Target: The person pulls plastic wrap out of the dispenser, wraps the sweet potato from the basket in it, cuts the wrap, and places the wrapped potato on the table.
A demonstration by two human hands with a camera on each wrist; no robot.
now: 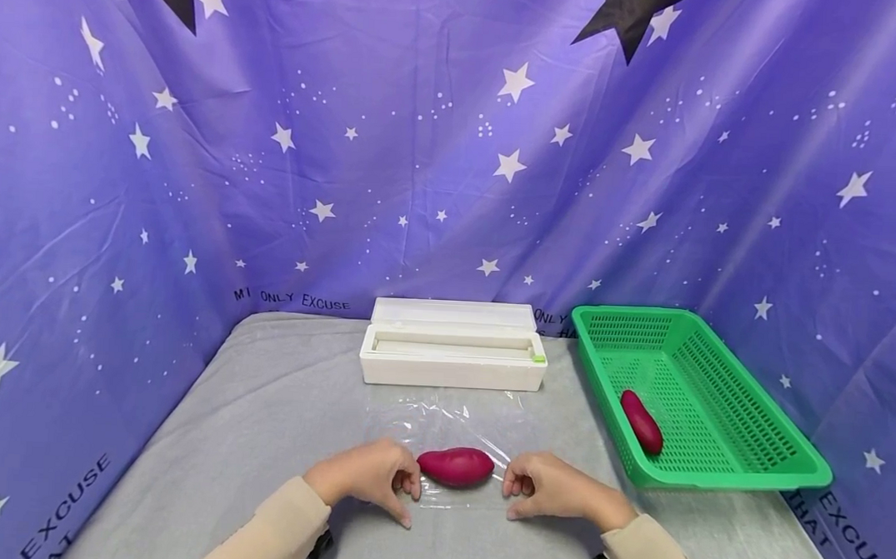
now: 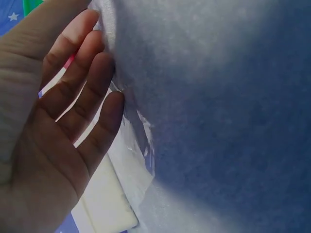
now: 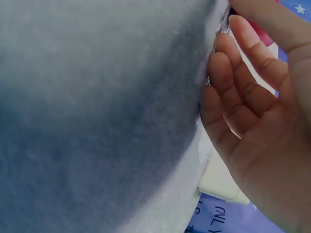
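A purple-red sweet potato lies crosswise on a sheet of clear cling film spread on the grey cloth. At its left end is my left hand, fingers bent and thumb held apart from them. My right hand is just off the other end, also with bent fingers and a gap to the thumb. In the left wrist view, the left hand's fingertips come down at the film's edge. The right wrist view has the right hand's fingertips against the film and cloth.
Behind the film stands a white cling film box with its lid raised and a green slider at its right end. To the right, a green basket holds another sweet potato. A purple star-patterned curtain surrounds the table.
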